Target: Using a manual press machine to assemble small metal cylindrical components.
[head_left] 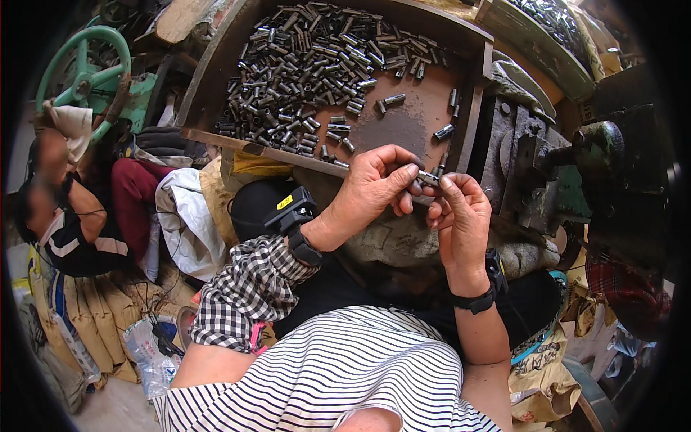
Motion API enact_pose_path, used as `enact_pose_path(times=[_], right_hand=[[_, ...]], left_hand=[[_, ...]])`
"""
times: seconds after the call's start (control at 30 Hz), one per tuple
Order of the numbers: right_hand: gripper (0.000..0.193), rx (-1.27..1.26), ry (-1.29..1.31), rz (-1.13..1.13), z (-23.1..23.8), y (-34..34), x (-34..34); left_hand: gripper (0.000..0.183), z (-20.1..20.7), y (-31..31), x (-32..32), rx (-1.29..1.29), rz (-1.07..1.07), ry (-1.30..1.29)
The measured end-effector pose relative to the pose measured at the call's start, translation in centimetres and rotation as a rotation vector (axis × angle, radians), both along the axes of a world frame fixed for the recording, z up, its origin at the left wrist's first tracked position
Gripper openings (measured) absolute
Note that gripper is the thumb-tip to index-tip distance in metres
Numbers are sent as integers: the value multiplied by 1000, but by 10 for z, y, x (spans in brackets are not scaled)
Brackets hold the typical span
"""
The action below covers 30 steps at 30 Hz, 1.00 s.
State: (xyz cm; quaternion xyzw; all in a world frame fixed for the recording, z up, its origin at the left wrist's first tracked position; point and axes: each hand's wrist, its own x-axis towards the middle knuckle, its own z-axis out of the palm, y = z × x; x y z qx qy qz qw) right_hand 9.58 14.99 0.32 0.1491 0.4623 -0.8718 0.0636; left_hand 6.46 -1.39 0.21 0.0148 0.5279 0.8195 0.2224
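Note:
A short metal cylinder (428,178) is pinched between my two hands, just above the near edge of a shallow wooden tray (263,150). My left hand (374,181) closes thumb and fingers on its left end. Gripping the other end are the thumb and fingers of my right hand (464,209). The fingertips cover much of the piece. A heap of small, dark metal cylinders (309,79) fills the tray's left and far parts. A few loose ones, such as a dark cylinder (444,132), lie toward its right side.
Right of the tray stands a dark, greasy machine (522,158). A green handwheel (83,75) is at the far left, with another person (79,201) seated below it. Another wooden box (536,36) of metal parts sits at the far right. Brown sacks (90,309) lie at left.

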Motion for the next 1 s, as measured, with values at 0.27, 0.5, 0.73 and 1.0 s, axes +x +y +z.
enact_pose_path(times=[0.27,0.5,0.73,1.0], right_hand=[[10,-88,-37,22,-5,8,1],[9,-140,-90,31,2,7,0],[9,0,-3,-11,4,8,1],[10,6,-6,76,8,12,-1]], left_hand=[[19,3,4,4,-229,-40,95],[19,9,11,7,-311,22,230],[19,8,16,5,-345,-27,301],[20,7,10,-1,-108,-33,150]])
